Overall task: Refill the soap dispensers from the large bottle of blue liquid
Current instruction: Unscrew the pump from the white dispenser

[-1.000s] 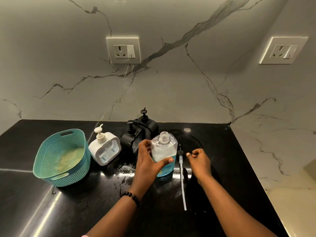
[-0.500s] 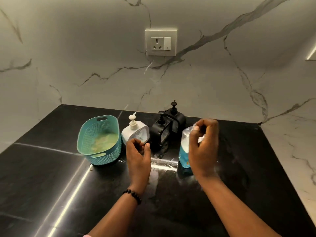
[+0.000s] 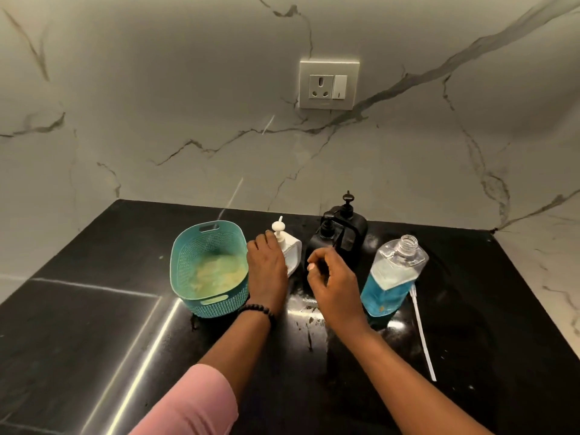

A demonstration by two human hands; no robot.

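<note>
A pink sleeve [image 3: 191, 403] covers the left upper arm, ending above the elbow. A bracelet of dark round beads [image 3: 259, 310], perhaps black, circles the left wrist. The right forearm [image 3: 417, 384] is bare.

1. The table [image 3: 94, 324] is showing glossy black.
2. The wall [image 3: 157, 105] is showing pale marble with grey veins.
3. The basket [image 3: 188, 265] is showing teal, perforated sides.
4. The clear bottle [image 3: 389, 277] is holding blue liquid.
5. One dispenser [image 3: 290, 249] is showing white, two dispensers [image 3: 342, 233] black.
6. The sleeve [image 3: 194, 403] is showing pink.
</note>
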